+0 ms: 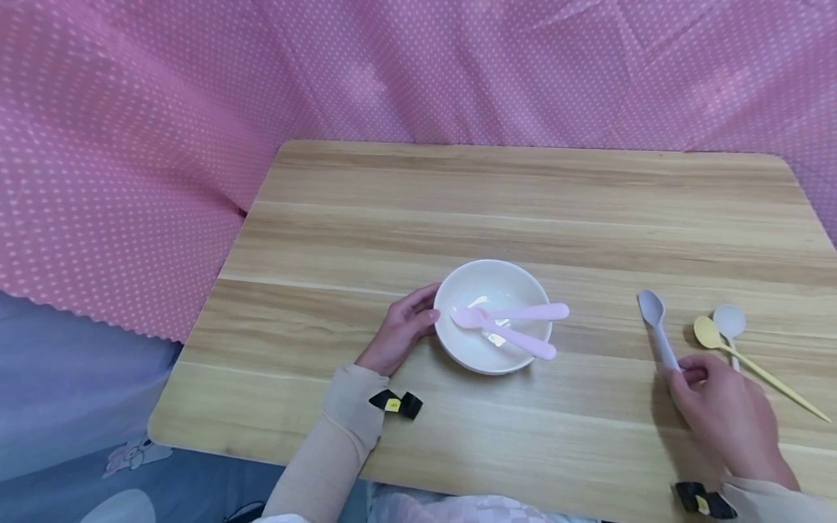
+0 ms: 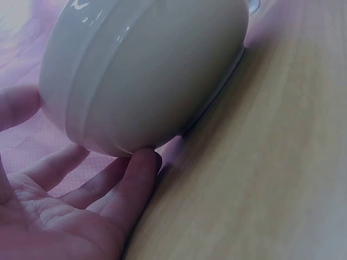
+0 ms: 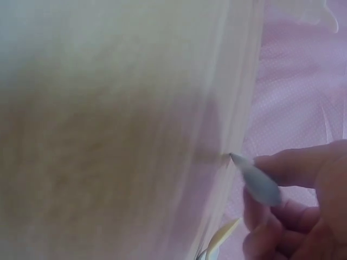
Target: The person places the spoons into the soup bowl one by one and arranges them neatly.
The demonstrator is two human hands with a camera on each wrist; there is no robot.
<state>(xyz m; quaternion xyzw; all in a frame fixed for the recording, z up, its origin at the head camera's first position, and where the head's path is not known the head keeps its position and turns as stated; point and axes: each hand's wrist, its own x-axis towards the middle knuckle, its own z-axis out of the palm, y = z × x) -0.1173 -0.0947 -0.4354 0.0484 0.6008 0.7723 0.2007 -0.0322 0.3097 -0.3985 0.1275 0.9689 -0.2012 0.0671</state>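
Observation:
A white bowl [image 1: 495,282] stands on the table with two pink utensils inside, at least one a pink spoon [image 1: 467,317]; their handles lean out over its right rim. My left hand [image 1: 403,327] touches the bowl's left side, its extended fingers [image 2: 142,168] against the outer wall and the thumb near the rim. Off to the right, my right hand [image 1: 726,407] pinches a lavender spoon [image 1: 652,309] by its handle, head pointing away from me. Beside that hand a yellow spoon [image 1: 708,332] lies across a whitish spoon [image 1: 729,319], whose handle is partly hidden.
The wooden table [image 1: 392,196] has rounded corners and reaches close to me at its front edge. A pink dotted cloth [image 1: 458,65] hangs behind it and along the left. Blue fabric [image 1: 72,392] shows beyond the table's left edge.

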